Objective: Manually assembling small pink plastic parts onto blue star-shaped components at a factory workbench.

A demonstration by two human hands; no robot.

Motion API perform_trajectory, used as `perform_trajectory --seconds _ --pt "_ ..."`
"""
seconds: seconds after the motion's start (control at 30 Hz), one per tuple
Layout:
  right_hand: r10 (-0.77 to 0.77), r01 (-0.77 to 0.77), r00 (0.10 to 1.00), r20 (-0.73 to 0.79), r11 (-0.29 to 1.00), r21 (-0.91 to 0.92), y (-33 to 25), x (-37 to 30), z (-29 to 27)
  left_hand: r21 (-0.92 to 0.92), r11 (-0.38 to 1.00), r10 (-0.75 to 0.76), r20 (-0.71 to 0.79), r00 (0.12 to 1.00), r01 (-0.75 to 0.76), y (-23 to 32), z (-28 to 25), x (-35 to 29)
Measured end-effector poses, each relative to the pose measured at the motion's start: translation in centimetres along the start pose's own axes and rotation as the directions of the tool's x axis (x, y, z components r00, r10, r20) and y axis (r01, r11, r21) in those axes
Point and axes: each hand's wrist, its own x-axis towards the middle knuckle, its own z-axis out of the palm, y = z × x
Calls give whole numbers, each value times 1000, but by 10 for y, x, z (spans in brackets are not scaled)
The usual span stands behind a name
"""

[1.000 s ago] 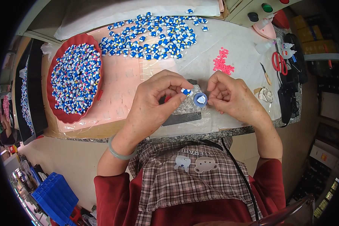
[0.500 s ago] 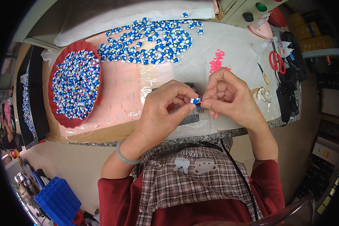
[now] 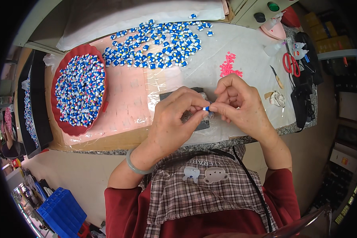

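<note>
Thumb and fingers of my left hand (image 3: 168, 113) pinch a tiny blue-and-white figure (image 3: 206, 108) over the middle of the worktop. Closing in from the other side, my right hand (image 3: 242, 105) has its thumb tip against the same figure, its fingers curled. Any pink bit between those fingertips is hidden. Under both hands lies a dark grey block or pad (image 3: 202, 125), mostly covered. Just beyond my right hand is a cluster of small pink pieces (image 3: 228, 65). Many similar blue-and-white figures (image 3: 158, 43) lie spread at the back.
A red scalloped tray (image 3: 55, 115) full of figures with pink bits stands at left. On the right are red-handled scissors (image 3: 291, 65), a small knife (image 3: 277, 78), a crumpled white cloth (image 3: 277, 99) and glue bottles (image 3: 299, 51). The granite edge (image 3: 242, 140) is near me.
The pink piece seen at my right fingertips is now out of sight. My right thumb has moved left, up against the figure, and my left hand has shifted slightly.
</note>
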Motion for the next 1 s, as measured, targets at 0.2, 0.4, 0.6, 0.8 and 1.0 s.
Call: perform_trajectory --seconds 0.2,0.4,0.6,0.8,1.0 --pt "-162 160 982 -96 987 -31 8 2 -24 -104 994 -47 -103 994 36 5 -22 -1" --pt "-208 127 935 -287 952 -277 56 4 -76 564 814 211 -511 833 140 -9 -119 -25" --pt "-439 175 865 -242 716 -675 68 9 -56 883 383 353 -412 840 272 -16 -155 -38" --pt "-460 120 853 -247 634 -764 68 14 -46 812 578 331 -147 932 -78 -24 -93 6" --pt "-499 151 851 -165 534 -832 63 16 -46 660 656 386 123 914 -365 -42 -44 54"
